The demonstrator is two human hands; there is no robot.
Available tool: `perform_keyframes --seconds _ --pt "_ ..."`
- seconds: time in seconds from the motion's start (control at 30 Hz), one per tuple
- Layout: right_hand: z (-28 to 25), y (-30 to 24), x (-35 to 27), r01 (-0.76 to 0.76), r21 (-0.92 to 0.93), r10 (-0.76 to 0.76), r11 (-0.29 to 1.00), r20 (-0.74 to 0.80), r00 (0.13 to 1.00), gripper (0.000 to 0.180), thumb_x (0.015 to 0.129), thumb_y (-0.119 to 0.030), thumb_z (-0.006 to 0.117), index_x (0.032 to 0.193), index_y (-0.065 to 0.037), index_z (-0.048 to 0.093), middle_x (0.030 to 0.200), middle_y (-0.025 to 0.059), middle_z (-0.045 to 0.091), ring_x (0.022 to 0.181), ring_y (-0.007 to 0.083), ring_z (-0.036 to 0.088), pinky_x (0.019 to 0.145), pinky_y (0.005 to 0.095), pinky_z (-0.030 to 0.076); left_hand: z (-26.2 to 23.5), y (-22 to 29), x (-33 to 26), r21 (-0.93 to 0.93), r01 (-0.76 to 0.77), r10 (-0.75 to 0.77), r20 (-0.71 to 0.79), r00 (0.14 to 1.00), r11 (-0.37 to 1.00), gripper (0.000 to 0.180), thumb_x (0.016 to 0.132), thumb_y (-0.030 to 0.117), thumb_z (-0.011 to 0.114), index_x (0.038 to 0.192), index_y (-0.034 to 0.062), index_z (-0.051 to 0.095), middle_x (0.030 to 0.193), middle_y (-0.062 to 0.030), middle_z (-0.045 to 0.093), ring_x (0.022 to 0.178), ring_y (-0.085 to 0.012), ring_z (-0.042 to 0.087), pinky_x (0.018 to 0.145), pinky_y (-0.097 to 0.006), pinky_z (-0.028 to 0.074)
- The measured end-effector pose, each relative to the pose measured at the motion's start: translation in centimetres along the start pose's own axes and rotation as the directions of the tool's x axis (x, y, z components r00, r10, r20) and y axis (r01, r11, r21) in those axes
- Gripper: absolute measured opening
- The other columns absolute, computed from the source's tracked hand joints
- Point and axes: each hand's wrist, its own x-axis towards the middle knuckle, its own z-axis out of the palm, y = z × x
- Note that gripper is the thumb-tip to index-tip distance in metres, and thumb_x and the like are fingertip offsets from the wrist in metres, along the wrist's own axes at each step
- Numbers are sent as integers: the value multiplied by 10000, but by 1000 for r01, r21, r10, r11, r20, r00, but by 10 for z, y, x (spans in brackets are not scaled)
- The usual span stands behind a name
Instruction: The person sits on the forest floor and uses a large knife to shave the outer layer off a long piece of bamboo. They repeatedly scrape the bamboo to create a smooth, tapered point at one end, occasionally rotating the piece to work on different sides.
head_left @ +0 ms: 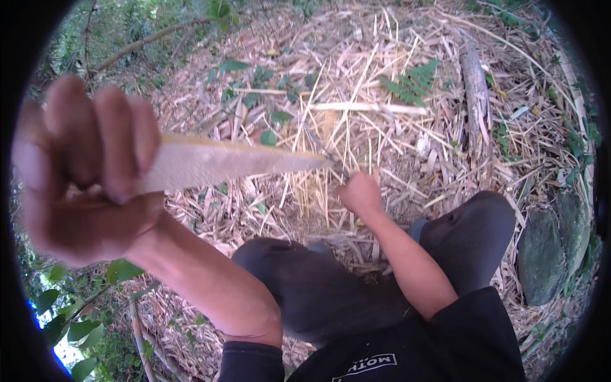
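My left hand [89, 146] is raised close to the camera at the left, blurred, its fingers curled round one end of a long, flat, pale strip that looks like split bamboo [229, 162]. From there the strip runs right and seems to narrow with distance, reaching close to my right hand [363, 194]. That hand is closed low in front of my knees, round what looks like a narrow grey knife [318, 141], its thin blade slanting up and left past the strip's far end. The handle is hidden in my fist. Whether blade and strip touch, I cannot tell.
Dry leaves and pale shavings [305, 191] litter the ground before my bent knees [471, 235]. A fern [414, 83] grows beyond. To the right lie a log [474, 89] and a mossy stone [541, 258]. Green leaves [83, 328] crowd the lower left.
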Motion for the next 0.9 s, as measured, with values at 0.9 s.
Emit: perform_keyframes --seconds 0.9 --pt "-17 -45 -55 148 55 -148 987 -7 989 313 821 -229 641 977 36 702 906 277 692 902 404 692 819 466 554 2 2 -11 256 -46 143 -372 917 966 358 905 145 570 646 162 323 566 32 294 420 -63 269 410 -237 262"
